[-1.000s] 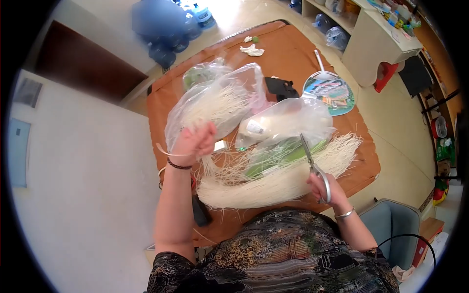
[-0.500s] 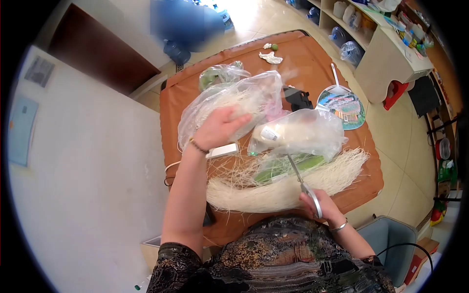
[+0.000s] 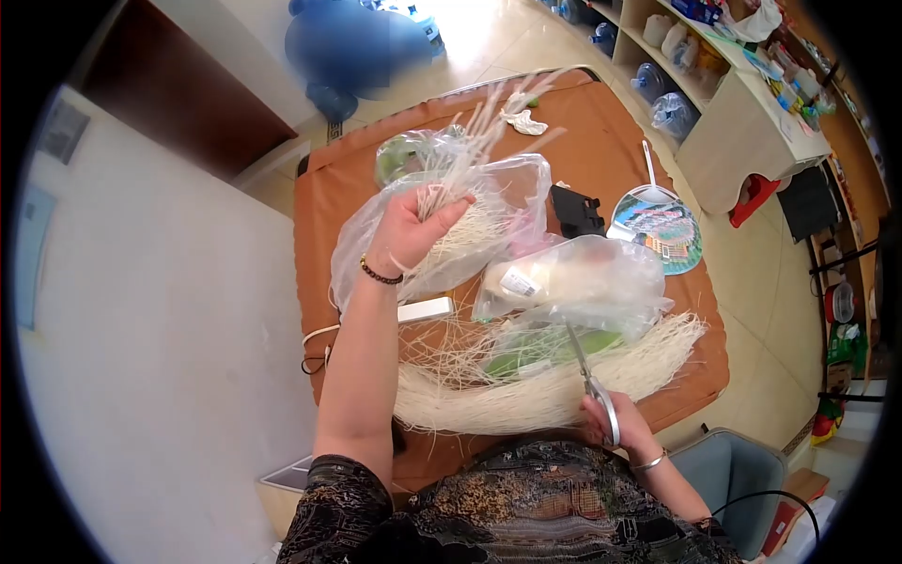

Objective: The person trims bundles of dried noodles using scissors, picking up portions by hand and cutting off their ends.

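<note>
My left hand (image 3: 418, 226) is closed around a bunch of thin pale strands (image 3: 474, 132), whose loose ends fan upward and are blurred. Beneath that hand lies an open clear plastic bag (image 3: 352, 249) with more strands inside. My right hand (image 3: 615, 423) grips a pair of scissors (image 3: 590, 376) by the handles, blades pointing away from me. A thick bundle of the same strands (image 3: 517, 404) curves along the near side of the table, touching the right hand's area. Above it sit a clear bag with a pale roll (image 3: 573, 277) and a green item in plastic (image 3: 554, 352).
The brown-covered table (image 3: 676, 376) also holds a white power strip (image 3: 425, 309), a black device (image 3: 576, 211), a hand fan (image 3: 655, 230), a crumpled tissue (image 3: 524, 122) and a bag with something green (image 3: 404, 155). A grey bin (image 3: 723, 470) stands at the right.
My left hand has closed on a bunch of strands and lifted it out over the bag, its ends swinging upward. My right hand stays with the scissors.
</note>
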A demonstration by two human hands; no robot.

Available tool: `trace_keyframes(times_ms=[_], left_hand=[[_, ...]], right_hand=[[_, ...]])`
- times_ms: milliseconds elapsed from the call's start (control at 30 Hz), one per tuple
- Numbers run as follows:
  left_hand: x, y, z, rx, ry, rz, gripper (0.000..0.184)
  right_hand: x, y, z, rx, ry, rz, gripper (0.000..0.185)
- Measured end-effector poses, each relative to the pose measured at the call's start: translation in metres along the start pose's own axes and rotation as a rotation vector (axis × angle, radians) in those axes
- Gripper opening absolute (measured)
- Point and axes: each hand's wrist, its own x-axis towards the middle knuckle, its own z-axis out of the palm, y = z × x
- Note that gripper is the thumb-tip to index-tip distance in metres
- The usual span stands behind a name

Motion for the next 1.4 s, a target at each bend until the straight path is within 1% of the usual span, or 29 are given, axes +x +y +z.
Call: trace_keyframes(times_ms=[67, 100, 167, 200, 267, 300, 367, 467, 500, 567, 600, 667, 700, 767, 800, 867, 900, 967, 1000, 1067, 1100, 1133, 1167, 1200, 1267, 1300, 1333, 1367, 1400], left_hand=[[-0.006, 0.018, 0.007, 0.099, -0.101, 0.09, 0.02], [-0.001, 0.007, 0.002, 0.093, -0.096, 0.086, 0.02], [0.018, -0.036, -0.016, 0.39, -0.19, -0.072, 0.025], [0.02, -0.059, -0.026, 0.39, -0.184, -0.063, 0.025], [0.018, -0.092, -0.05, 0.773, -0.115, -0.01, 0.029], [0.014, -0.091, -0.055, 0.772, -0.112, -0.007, 0.029], [0.006, -0.092, -0.065, 0.87, 0.076, -0.084, 0.027], [0.007, -0.116, -0.093, 0.87, 0.074, -0.163, 0.026], [0.007, -0.111, -0.095, 0.868, 0.073, -0.159, 0.026], [0.008, -0.101, -0.097, 1.135, -0.083, -0.035, 0.026], [0.007, -0.088, -0.088, 1.133, -0.082, -0.034, 0.026], [0.006, -0.063, -0.064, 0.92, -0.095, 0.025, 0.027], [0.007, -0.064, -0.061, 0.919, -0.094, 0.022, 0.027], [0.009, -0.065, -0.058, 0.473, -0.017, 0.175, 0.021], [0.006, -0.055, -0.057, 0.472, -0.017, 0.175, 0.021], [-0.007, -0.023, -0.052, 0.292, 0.005, 0.039, 0.019], [-0.011, -0.02, -0.051, 0.295, 0.008, 0.036, 0.019], [-0.02, -0.016, -0.048, -0.057, 0.036, 0.146, 0.022], [-0.025, -0.009, -0.047, -0.054, 0.037, 0.145, 0.022], [-0.034, 0.003, -0.045, -0.143, 0.041, 0.018, 0.027], [-0.036, 0.003, -0.043, -0.141, 0.044, 0.021, 0.027], [-0.038, 0.002, -0.041, -0.068, 0.059, 0.051, 0.033], [-0.04, 0.002, -0.04, 0.005, 0.073, 0.081, 0.038], [-0.042, 0.001, -0.04, 0.01, 0.077, 0.083, 0.038], [-0.046, 0.001, -0.043, -0.047, 0.068, 0.113, 0.048], [-0.048, -0.001, -0.045, -0.04, 0.068, 0.119, 0.048], [-0.052, -0.003, -0.048, 0.041, 0.028, 0.078, 0.063], [-0.056, -0.006, -0.051, 0.12, -0.009, 0.036, 0.079], [-0.059, -0.011, -0.055, 0.126, -0.003, 0.043, 0.079]], right_hand=[[0.002, -0.005, 0.004, -0.023, 0.005, 0.002, 0.037], [0.001, -0.012, 0.007, -0.061, 0.013, -0.003, 0.037], [0.002, -0.015, 0.008, -0.111, 0.018, -0.017, 0.037], [0.004, -0.012, 0.008, -0.114, 0.017, -0.014, 0.037], [0.004, -0.012, 0.008, -0.12, 0.018, -0.016, 0.036], [0.002, -0.014, 0.008, -0.108, 0.016, -0.012, 0.036], [0.002, -0.013, 0.008, -0.073, 0.01, 0.007, 0.036], [0.003, -0.012, 0.01, -0.054, 0.022, 0.027, 0.036], [0.003, -0.012, 0.01, -0.055, 0.026, 0.025, 0.036], [0.004, -0.012, 0.01, -0.027, 0.018, 0.024, 0.035], [0.004, -0.013, 0.01, -0.029, 0.019, 0.025, 0.035], [0.005, -0.013, 0.011, -0.051, 0.024, 0.032, 0.035], [0.005, -0.014, 0.012, -0.052, 0.022, 0.035, 0.035], [0.003, -0.018, 0.012, -0.131, 0.007, 0.019, 0.035], [0.002, -0.018, 0.011, -0.131, 0.007, 0.02, 0.035], [0.0, -0.019, 0.009, -0.175, -0.049, -0.015, 0.034], [-0.003, -0.023, 0.008, -0.175, -0.053, -0.014, 0.034], [-0.008, -0.034, 0.008, -0.24, -0.189, 0.031, 0.035], [-0.009, -0.037, 0.01, -0.24, -0.192, 0.03, 0.035], [-0.01, -0.045, 0.017, -0.311, -0.279, -0.252, 0.038], [-0.008, -0.054, 0.021, -0.476, -0.3, -0.263, 0.042], [0.0, -0.061, 0.025, -0.48, -0.303, -0.268, 0.042], [0.013, -0.068, 0.031, -0.579, -0.276, -0.3, 0.043], [0.026, -0.077, 0.038, -0.678, -0.248, -0.334, 0.044], [0.058, -0.117, 0.067, -0.437, -0.339, -0.169, 0.044], [0.068, -0.122, 0.078, -0.461, -0.291, -0.269, 0.044], [0.079, -0.126, 0.087, -0.486, -0.243, -0.37, 0.044], [0.094, -0.131, 0.091, -0.489, -0.247, -0.38, 0.044], [0.11, -0.135, 0.095, -0.642, -0.097, -0.473, 0.041]])
